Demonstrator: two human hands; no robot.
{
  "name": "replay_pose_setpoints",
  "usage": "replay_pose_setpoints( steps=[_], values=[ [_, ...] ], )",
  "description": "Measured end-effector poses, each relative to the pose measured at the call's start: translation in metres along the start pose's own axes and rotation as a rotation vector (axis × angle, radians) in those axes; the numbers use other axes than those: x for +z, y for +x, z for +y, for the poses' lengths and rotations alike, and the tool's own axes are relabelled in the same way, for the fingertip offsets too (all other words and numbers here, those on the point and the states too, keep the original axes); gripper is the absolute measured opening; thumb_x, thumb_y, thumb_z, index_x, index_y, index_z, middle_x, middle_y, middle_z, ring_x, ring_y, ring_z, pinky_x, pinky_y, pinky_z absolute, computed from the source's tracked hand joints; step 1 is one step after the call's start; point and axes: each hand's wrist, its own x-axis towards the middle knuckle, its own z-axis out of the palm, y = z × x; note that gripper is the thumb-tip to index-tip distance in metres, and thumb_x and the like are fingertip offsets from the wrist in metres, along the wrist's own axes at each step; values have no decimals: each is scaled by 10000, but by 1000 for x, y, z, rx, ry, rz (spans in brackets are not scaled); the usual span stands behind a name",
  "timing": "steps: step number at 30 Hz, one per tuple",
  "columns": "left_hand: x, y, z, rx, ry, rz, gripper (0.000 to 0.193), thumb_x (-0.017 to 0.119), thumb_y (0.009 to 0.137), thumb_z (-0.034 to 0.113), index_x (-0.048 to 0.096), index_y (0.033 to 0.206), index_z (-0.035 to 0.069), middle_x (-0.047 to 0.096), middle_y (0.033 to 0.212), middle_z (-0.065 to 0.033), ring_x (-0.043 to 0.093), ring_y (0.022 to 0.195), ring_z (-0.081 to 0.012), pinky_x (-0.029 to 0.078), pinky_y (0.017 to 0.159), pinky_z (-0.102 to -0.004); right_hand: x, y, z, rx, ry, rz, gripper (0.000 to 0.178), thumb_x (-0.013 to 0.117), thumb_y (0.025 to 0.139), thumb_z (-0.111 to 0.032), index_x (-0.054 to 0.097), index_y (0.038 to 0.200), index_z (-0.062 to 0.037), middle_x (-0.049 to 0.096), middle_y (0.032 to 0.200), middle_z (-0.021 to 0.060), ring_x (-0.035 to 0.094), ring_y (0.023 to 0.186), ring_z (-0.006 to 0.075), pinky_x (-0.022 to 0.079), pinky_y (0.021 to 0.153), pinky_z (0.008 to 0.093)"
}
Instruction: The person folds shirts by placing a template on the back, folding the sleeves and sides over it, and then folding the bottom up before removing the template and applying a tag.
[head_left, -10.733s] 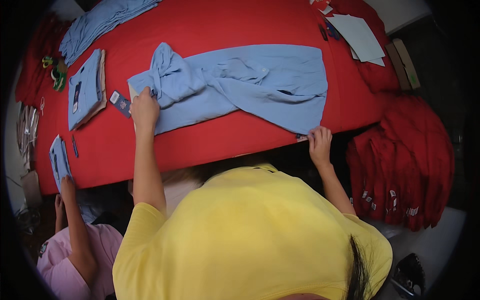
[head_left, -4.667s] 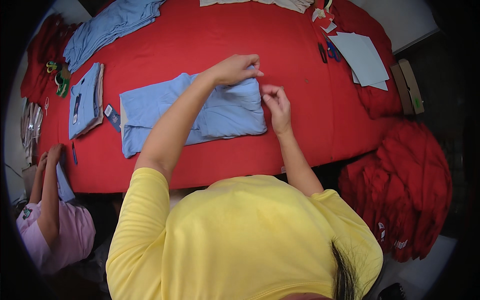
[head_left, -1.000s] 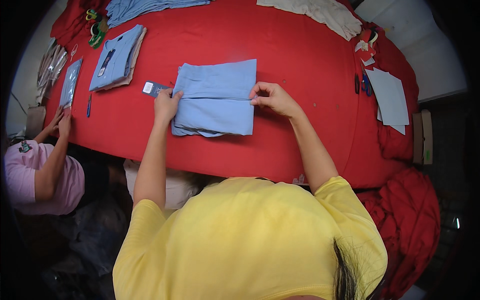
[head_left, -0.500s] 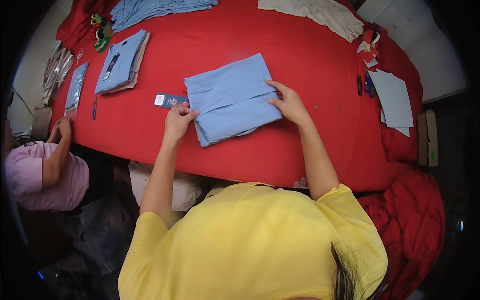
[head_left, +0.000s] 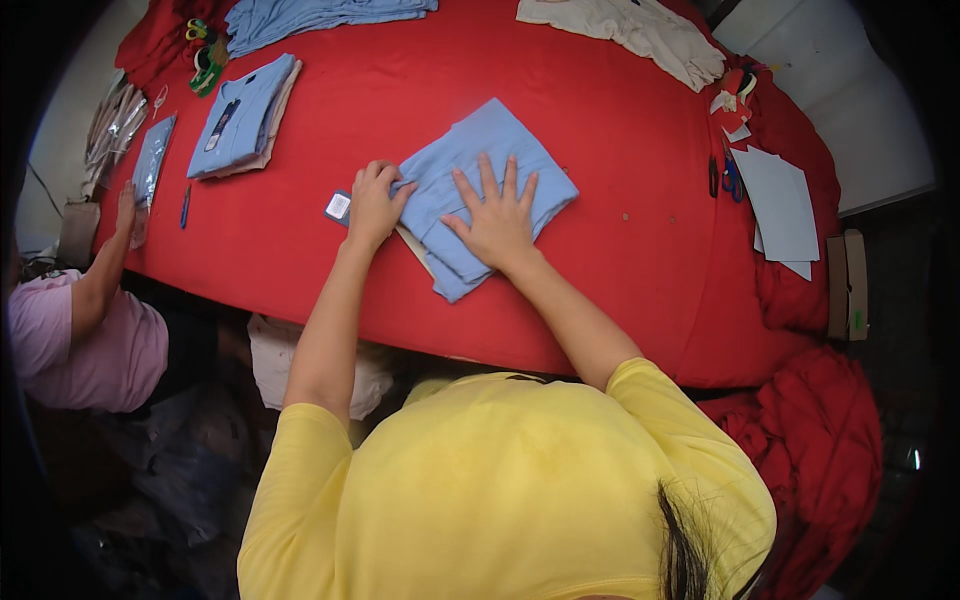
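Observation:
A folded light-blue garment point(head_left: 490, 140) lies turned at an angle on the red-covered table, with a pale edge, perhaps card or cloth, showing under its lower left side. My right hand point(head_left: 497, 222) rests flat on top of it, fingers spread. At its left corner, my left hand point(head_left: 374, 205) pinches the fabric edge between curled fingers. A dark blue hang tag point(head_left: 338, 206) with a white label pokes out beside that hand, partly covered by it.
Folded blue shirts point(head_left: 235, 120) stand at the left, near a blue pen point(head_left: 185, 206) and a bagged garment point(head_left: 152, 160) that a co-worker's hand point(head_left: 126, 208) touches. More blue cloth point(head_left: 320, 22) and cream cloth point(head_left: 630, 35) lie at the back. White sheets point(head_left: 785, 205) and blue scissors point(head_left: 732, 178) lie right.
The blue garment has turned clockwise. My right hand has moved left from its right edge onto its top and spread flat. My left hand has shifted slightly up and right, covering more of the tag.

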Motion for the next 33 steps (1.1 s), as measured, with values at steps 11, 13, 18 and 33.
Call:
replay_pose_setpoints(
  steps=[11,13,18,33],
  values=[
    [29,-60,58,-72,-46,39,244,723,807,204,628,790,-20,576,1001,-126,566,914,-302,472,767,-396,4,106,33,79,8,-191,646,391,913,-621,452,1405,-205,250,1550,107,167,1428,393,84,1073,698],
    [26,-65,62,-24,-17,14,215,695,831,180,633,776,-18,587,910,-91,564,845,-289,473,726,-401,20,101,37,69,-23,-146,650,392,921,-604,434,1416,-185,261,1544,122,177,1427,387,103,1090,671],
    [2,-50,65,71,76,35,208,675,849,214,684,860,7,580,847,-103,568,811,-272,483,702,-386,-7,91,88,136,538,16,514,512,916,-425,538,1294,-78,465,1373,173,427,1272,353,338,1042,471],
    [16,-45,19,-59,-570,-404,292,681,864,239,638,887,-49,495,986,-73,511,827,-175,429,734,-312,-22,-94,70,659,684,118,371,626,897,-306,618,1059,27,615,804,97,590,688,151,485,555,304]
  ],
)
